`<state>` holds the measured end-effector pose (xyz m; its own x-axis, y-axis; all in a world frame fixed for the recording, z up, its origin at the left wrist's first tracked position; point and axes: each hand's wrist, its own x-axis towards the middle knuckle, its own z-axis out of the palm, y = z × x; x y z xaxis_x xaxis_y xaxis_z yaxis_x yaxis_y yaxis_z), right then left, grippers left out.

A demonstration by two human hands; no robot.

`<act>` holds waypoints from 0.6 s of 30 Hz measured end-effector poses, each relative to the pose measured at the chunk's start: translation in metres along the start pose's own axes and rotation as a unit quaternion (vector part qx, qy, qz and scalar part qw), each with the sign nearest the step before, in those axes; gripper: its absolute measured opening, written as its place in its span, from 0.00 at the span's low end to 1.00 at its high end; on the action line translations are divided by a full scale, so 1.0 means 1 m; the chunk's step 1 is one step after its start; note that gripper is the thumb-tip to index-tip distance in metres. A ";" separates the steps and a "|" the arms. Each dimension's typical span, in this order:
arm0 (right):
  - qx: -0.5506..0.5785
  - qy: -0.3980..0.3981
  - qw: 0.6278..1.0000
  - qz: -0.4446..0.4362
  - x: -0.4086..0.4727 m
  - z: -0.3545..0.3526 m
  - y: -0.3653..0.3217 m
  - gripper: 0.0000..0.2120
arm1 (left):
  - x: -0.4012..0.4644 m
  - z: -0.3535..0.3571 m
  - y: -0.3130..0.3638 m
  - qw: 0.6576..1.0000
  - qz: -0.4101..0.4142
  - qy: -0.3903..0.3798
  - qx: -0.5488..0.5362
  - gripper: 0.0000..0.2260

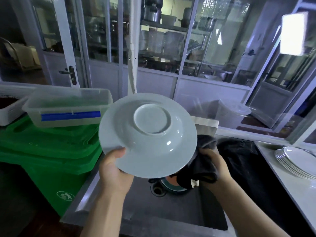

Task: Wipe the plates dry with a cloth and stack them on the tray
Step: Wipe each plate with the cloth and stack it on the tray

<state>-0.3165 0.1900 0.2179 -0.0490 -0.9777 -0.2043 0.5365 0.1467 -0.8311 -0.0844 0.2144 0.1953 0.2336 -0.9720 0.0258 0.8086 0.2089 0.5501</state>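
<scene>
One plate (147,135) is held up at the centre of the view, tilted, its underside and foot ring toward the camera. The left hand (113,170) grasps its rim at 7 o'clock, thumb curled over the edge. The right hand (214,165) clutches one dark cloth (199,168), bunched against the plate's rim at 4 o'clock.

At 3 o'clock, on a white counter (290,183), lies one stack of plates (295,160); about five rims show, though the count is unsure. No tray can be made out under them.

Under the hands is one steel sink (171,211) with a drain (158,189) and one dish (172,183) at its bottom, mostly hidden.

At 9 o'clock stands one green bin (51,154), and on its lid one clear tub (68,108) with a blue tape strip. A white basket (10,110) sits just left of the tub.

From 10 to 2 o'clock run glass-paned partitions (171,48); behind them, shelves of pots and containers. One door handle (69,73) shows at 10 o'clock.
</scene>
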 end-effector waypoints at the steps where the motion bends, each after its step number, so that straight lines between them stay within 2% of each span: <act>1: 0.059 -0.056 0.996 0.041 -0.005 0.005 -0.003 0.11 | 0.001 0.004 -0.001 1.000 0.003 -0.007 -0.007 0.19; 3: 0.091 -0.139 0.985 0.049 -0.012 0.016 -0.009 0.15 | 0.002 0.012 -0.002 1.000 0.006 -0.026 -0.005 0.20; 4: 0.055 -0.161 0.985 0.021 -0.010 0.019 -0.011 0.15 | 0.002 0.016 -0.003 0.999 0.007 -0.037 0.005 0.21; 6: -0.041 -0.135 0.989 -0.039 -0.007 0.025 -0.016 0.18 | 0.002 0.022 -0.007 0.999 0.000 -0.051 0.018 0.22; 8: -0.065 -0.135 0.987 -0.050 -0.005 0.030 -0.023 0.18 | 0.002 0.025 -0.011 0.997 -0.019 -0.067 0.015 0.25; 10: -0.073 -0.132 0.987 -0.064 -0.003 0.033 -0.034 0.16 | 0.006 0.024 -0.013 0.991 -0.057 -0.121 0.012 0.38; 12: -0.060 -0.135 0.986 -0.076 -0.003 0.034 -0.046 0.16 | 0.006 0.025 -0.010 0.974 -0.102 -0.202 0.005 0.43; 13: -0.051 -0.142 0.986 -0.076 -0.004 0.035 -0.053 0.15 | 0.007 0.025 -0.006 0.960 -0.114 -0.257 -0.009 0.41; 14: -0.044 -0.151 0.985 -0.074 -0.004 0.035 -0.059 0.12 | 0.010 0.021 -0.002 0.953 -0.127 -0.273 -0.031 0.37; 16: -0.040 -0.162 0.984 -0.065 -0.003 0.035 -0.070 0.09 | 0.013 0.019 0.013 0.959 -0.147 -0.238 -0.044 0.33; 18: -0.042 -0.181 0.980 -0.066 -0.003 0.034 -0.080 0.08 | 0.025 0.027 0.027 0.951 -0.189 -0.239 -0.059 0.33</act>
<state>-0.3307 0.1765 0.3025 0.1969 -0.9761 0.0923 0.4735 0.0122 -0.8807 -0.0716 0.1928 0.2334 -0.3343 -0.9121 0.2373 0.8481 -0.1813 0.4979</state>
